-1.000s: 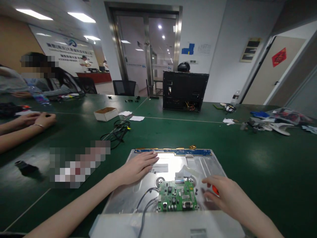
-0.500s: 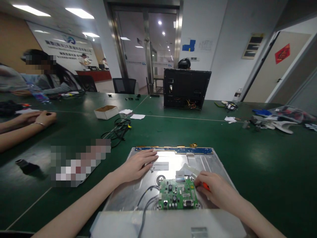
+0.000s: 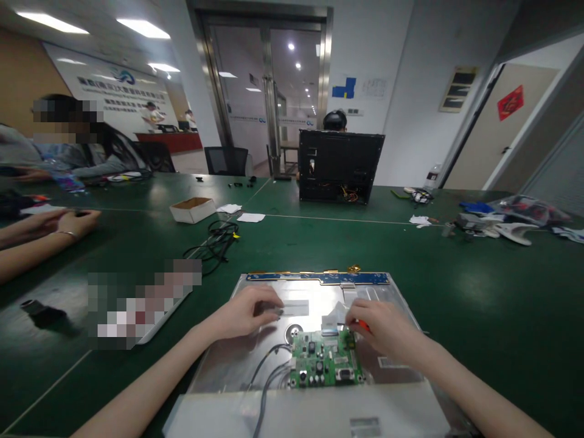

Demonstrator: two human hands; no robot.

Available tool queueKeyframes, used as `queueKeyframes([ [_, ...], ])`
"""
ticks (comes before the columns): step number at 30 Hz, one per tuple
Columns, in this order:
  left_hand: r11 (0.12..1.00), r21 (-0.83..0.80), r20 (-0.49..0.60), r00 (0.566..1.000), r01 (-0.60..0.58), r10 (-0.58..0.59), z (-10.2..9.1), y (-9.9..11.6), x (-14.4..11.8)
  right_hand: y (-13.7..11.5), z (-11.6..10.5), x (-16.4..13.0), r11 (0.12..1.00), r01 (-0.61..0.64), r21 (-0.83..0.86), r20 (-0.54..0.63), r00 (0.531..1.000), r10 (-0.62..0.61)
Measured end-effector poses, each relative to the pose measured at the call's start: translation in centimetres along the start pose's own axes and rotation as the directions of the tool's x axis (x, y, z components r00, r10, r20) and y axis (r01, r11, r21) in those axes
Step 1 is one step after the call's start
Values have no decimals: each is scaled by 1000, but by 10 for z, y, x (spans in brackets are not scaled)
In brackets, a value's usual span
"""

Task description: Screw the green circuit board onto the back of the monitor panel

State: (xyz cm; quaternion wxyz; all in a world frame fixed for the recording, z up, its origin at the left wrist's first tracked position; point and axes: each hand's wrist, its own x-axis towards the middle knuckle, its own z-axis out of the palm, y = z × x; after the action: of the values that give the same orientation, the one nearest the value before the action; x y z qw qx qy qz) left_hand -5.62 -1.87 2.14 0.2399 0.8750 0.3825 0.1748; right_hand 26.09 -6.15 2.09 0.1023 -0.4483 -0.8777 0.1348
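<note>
A metal-backed display panel (image 3: pixel 219 359) lies in front of me, with a green circuit board (image 3: pixel 328 359) on it and a blue board strip (image 3: pixel 301 278) along its far edge. My right hand (image 3: pixel 383 328) is closed around a screwdriver with an orange handle (image 3: pixel 364 325). Its thin tip is near the green board's top right corner, beside a flat ribbon cable (image 3: pixel 331 322); the contact point is hidden. My left hand (image 3: pixel 249 313) rests over the panel near a label (image 3: pixel 295 308), fingers curved and thumb apart, beside tiny dark bits. Grey cables (image 3: pixel 264 395) run from the board's left side.
Left of the panel are a blurred-out long object (image 3: pixel 150 304), a dark connector (image 3: pixel 43 316), black cables (image 3: pixel 212 243) and a white box (image 3: pixel 192 210). A black monitor housing (image 3: pixel 341 164) stands across the green table. Another person's hands (image 3: pixel 75 225) are at far left.
My right hand has moved slightly left and up with the screwdriver, toward the ribbon connector. My left hand's fingers have curled from lying flat, its thumb now by the tiny dark bits.
</note>
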Motion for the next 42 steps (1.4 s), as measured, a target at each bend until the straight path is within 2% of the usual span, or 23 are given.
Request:
queueKeyframes([
  [7, 999, -15, 66, 997, 30, -29, 6, -2, 3, -29, 6, 75, 992, 109, -60, 4, 994, -109],
  [11, 999, -35, 49, 999, 11, -10, 11, -2, 6, -38, 20, 97, 986, 152, -72, 21, 988, -151],
  [15, 999, -16, -6, 1000, 31, -31, 15, -3, 9, -39, 26, 98, 979, 180, -96, 37, 984, -177],
  [21, 1000, -3, -57, 998, 13, -13, 19, -5, 10, -55, 17, 80, 959, 265, -102, 43, 964, -262],
  [26, 1000, -23, -61, 998, -5, 3, 18, -3, 11, -79, 18, 74, 861, 495, -115, 109, 868, -484],
  [28, 1000, -24, -62, 998, 2, -4, 18, -2, 11, -84, 20, 77, 823, 552, -134, 160, 832, -532],
  [30, 1000, -18, -66, 998, 9, -10, 17, -1, 12, -85, 22, 82, 808, 569, -150, 215, 817, -536],
  [38, 1000, -1, -58, 998, 6, -6, 18, -4, 11, -84, 20, 90, 828, 543, -140, 233, 831, -505],
  [40, 1000, 17, -61, 998, 13, -12, 19, -6, 11, -76, 16, 94, 877, 468, -105, 210, 873, -441],
  [42, 999, 33, -66, 997, 29, -27, 20, -8, 12, -64, 13, 100, 921, 370, -118, 134, 925, -355],
])
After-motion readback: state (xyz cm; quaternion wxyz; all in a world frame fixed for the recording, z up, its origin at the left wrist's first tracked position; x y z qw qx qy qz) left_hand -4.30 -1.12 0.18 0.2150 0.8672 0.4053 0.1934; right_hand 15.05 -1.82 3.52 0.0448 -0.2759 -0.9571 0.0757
